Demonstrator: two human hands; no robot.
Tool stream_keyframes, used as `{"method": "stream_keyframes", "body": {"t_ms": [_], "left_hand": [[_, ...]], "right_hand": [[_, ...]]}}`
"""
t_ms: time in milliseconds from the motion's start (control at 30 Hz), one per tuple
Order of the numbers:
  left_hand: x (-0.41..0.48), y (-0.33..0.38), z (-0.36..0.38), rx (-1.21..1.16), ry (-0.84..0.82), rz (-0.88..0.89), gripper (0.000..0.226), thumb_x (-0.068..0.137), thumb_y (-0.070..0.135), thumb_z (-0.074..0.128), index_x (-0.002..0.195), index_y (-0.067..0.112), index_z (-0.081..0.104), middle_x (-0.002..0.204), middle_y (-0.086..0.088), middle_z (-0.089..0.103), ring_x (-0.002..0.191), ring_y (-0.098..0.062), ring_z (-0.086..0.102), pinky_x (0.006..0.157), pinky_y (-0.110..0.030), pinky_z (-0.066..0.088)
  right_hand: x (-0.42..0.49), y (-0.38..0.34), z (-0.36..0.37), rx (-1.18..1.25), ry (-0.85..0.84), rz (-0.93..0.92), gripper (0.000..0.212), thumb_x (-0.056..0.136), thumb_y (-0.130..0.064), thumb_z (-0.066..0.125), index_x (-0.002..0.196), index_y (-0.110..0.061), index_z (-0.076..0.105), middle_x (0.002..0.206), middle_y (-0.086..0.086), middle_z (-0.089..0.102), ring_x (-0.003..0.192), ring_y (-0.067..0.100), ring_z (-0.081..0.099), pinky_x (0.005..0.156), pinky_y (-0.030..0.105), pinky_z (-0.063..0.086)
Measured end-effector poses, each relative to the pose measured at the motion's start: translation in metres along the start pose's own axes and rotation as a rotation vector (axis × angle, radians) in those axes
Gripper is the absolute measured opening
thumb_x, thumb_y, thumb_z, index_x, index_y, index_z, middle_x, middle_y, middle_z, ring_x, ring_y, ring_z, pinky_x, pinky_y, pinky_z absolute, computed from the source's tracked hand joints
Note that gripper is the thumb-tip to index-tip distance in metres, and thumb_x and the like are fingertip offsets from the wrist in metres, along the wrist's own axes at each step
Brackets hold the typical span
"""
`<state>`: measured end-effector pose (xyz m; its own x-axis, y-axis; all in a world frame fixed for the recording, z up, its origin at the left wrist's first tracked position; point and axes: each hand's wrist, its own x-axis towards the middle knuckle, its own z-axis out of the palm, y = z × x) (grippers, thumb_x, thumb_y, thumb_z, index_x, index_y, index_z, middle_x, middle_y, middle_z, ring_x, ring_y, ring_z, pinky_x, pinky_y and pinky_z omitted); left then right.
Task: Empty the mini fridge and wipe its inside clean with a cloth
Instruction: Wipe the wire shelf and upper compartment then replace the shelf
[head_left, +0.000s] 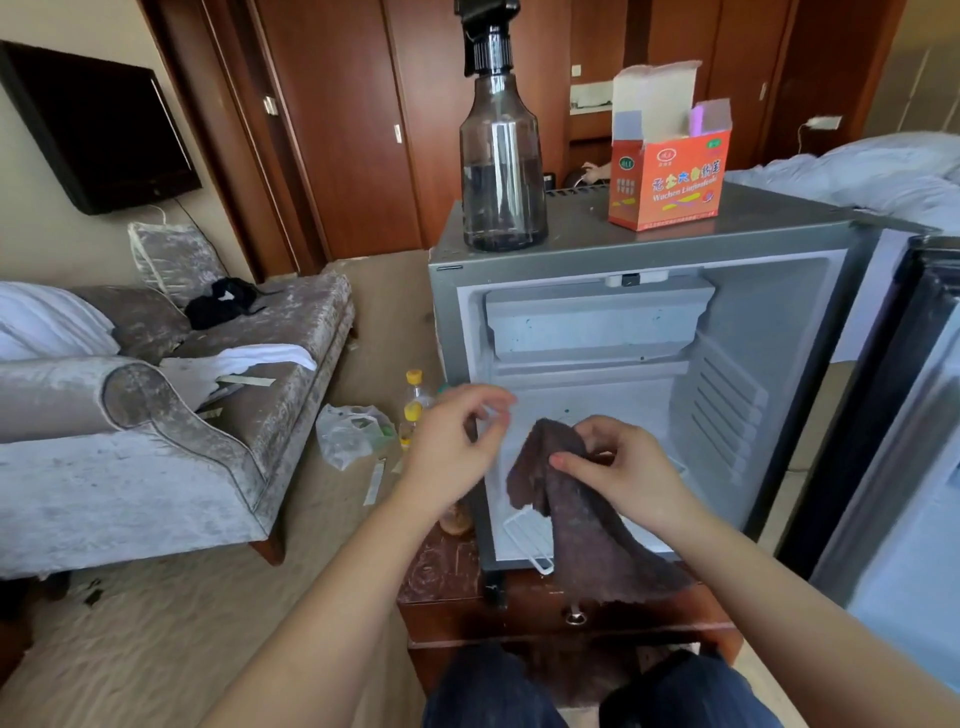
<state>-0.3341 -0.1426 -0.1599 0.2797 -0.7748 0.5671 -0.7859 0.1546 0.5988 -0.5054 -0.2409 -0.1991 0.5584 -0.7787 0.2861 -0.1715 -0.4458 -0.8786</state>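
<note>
Brown terry cloth (571, 519) hangs in the lower centre of the frame, pinched at its upper edge by the right hand (623, 467), whose thumb and fingers curl round the fabric; the rest of the cloth drapes down over the fridge's front lip. The left hand (452, 447) hovers just left of the cloth, not touching it, fingers loosely curled and holding nothing. Both hands are in front of the mini fridge (452, 322), a grey cabinet in the centre right of the frame standing on a dark wooden table (519, 623), with its door (909, 415) swung open at the right edge. A white wire rack (530, 540) pokes out of the bottom of the fridge, beside the cloth. On top of the fridge stand a smoky spray bottle (501, 171) and an opened orange box (670, 182). Yellow-capped bottles (414, 410) stand on the floor just left of the fridge, near a grey sofa (156, 441) filling the left of the frame.
</note>
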Motion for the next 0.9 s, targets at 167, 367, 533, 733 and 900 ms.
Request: {"method": "stream_keyframes", "body": {"t_ms": [167,367,533,733,900], "left_hand": [[0.032,-0.007,-0.032,0.250,0.392,0.145,0.028,0.092,0.021,0.046,0.112,0.007,0.060,0.106,-0.003,0.059,0.101,-0.017,0.050,0.086,-0.021,0.036],[0.090,-0.007,-0.031,0.299,0.439,0.389,0.041,0.095,0.012,0.043,0.134,-0.002,0.045,0.139,-0.016,0.045,0.133,-0.024,0.038,0.114,-0.037,0.027],[0.114,-0.017,-0.010,0.315,0.466,0.494,0.040,0.096,0.019,0.034,0.121,-0.006,0.053,0.128,-0.019,0.054,0.121,-0.025,0.047,0.107,-0.031,0.031],[0.120,-0.025,0.000,0.302,0.602,0.542,0.038,0.091,0.013,0.032,0.112,-0.009,0.055,0.111,-0.018,0.056,0.106,-0.027,0.051,0.095,-0.039,0.039],[0.120,-0.026,0.002,0.301,0.605,0.561,0.037,0.091,0.011,0.032,0.114,-0.009,0.054,0.113,-0.011,0.051,0.106,-0.029,0.050,0.093,-0.043,0.040]], "right_hand": [[0.047,0.001,0.024,0.095,0.184,0.124,0.019,0.077,-0.023,0.076,0.082,-0.019,0.059,0.073,-0.001,0.060,0.072,0.018,0.059,0.068,0.026,0.043],[0.128,-0.008,0.049,0.388,0.348,0.274,0.014,0.082,-0.025,0.072,0.089,-0.018,0.063,0.091,0.000,0.067,0.090,0.019,0.064,0.082,0.029,0.049],[0.164,-0.033,0.071,0.621,0.459,-0.006,0.006,0.086,-0.022,0.068,0.090,-0.020,0.064,0.092,-0.003,0.069,0.086,0.011,0.066,0.082,0.030,0.052],[0.175,-0.028,0.101,0.564,0.188,-0.142,0.031,0.099,-0.031,0.043,0.126,-0.025,0.058,0.120,-0.005,0.064,0.112,0.010,0.058,0.101,0.039,0.045],[0.167,0.012,0.110,0.522,0.079,-0.113,0.045,0.104,-0.018,0.036,0.148,-0.020,0.032,0.153,-0.009,0.029,0.141,0.004,0.026,0.120,0.033,0.018]]}}
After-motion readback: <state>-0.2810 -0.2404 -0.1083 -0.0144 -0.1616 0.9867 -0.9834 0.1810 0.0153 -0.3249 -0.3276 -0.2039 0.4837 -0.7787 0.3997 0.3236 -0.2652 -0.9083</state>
